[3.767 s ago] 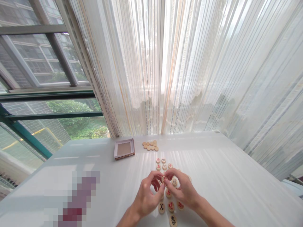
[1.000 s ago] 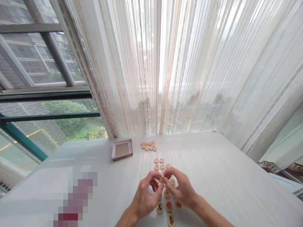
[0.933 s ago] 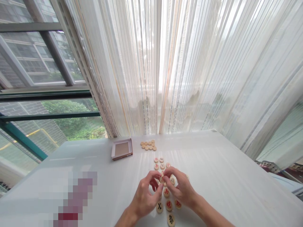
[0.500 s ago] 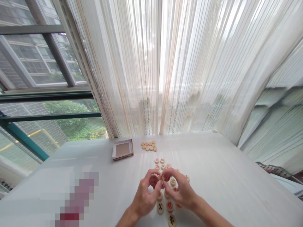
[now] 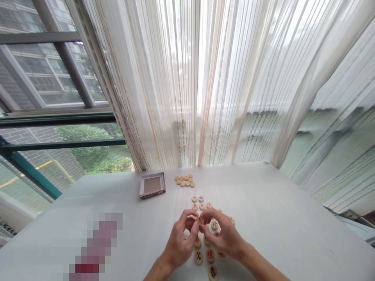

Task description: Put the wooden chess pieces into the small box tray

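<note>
My left hand (image 5: 178,244) and my right hand (image 5: 225,236) meet above the white table (image 5: 263,203), fingertips pinched together on one round wooden chess piece (image 5: 200,220) with a red character. Under and around the hands lie several more wooden discs with red or black characters, such as a black-marked piece (image 5: 199,257) near my left wrist and another (image 5: 213,272) at the bottom edge. A small row of pieces (image 5: 200,202) lies just beyond my fingers.
A shallow open box (image 5: 152,185) sits at the back of the table, with a cluster of blank-side-up wooden discs (image 5: 185,180) to its right. A blurred-out object (image 5: 93,249) lies at the left. Sheer curtains (image 5: 222,86) hang behind; a window is at the left.
Both hands stay pinched on the piece and have turned it slightly between the fingertips. The curtain at the right has billowed inward.
</note>
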`<control>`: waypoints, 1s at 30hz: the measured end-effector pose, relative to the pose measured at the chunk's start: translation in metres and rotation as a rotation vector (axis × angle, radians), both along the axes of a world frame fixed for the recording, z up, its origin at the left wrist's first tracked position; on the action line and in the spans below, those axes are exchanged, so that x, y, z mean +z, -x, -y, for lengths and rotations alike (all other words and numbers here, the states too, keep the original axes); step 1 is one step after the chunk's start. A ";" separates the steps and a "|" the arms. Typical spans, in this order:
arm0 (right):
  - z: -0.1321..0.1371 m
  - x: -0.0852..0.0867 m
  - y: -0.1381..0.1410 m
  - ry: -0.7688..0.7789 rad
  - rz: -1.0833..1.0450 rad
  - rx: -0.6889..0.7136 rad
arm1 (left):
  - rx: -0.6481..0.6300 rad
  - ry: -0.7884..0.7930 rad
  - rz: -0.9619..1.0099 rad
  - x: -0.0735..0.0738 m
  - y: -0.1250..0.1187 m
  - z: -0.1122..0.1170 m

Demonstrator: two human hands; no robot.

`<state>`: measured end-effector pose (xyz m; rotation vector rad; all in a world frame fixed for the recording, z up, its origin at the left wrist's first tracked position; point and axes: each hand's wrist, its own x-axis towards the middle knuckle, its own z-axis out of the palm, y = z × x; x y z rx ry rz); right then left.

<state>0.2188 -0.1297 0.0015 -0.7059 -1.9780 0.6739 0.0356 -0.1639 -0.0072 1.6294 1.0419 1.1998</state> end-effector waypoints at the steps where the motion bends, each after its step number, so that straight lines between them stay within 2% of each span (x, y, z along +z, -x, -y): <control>1: 0.000 0.001 -0.001 0.000 -0.002 -0.001 | -0.001 -0.011 -0.007 0.001 0.000 0.000; 13: -0.003 -0.005 -0.001 0.036 -0.002 -0.015 | -0.036 -0.137 -0.119 -0.001 -0.001 0.002; 25: 0.002 0.001 0.000 0.010 0.010 0.030 | 0.010 0.027 0.030 0.000 -0.003 0.000; 30: 0.003 0.001 0.000 0.014 0.028 0.041 | 0.023 0.050 0.042 0.001 -0.003 -0.001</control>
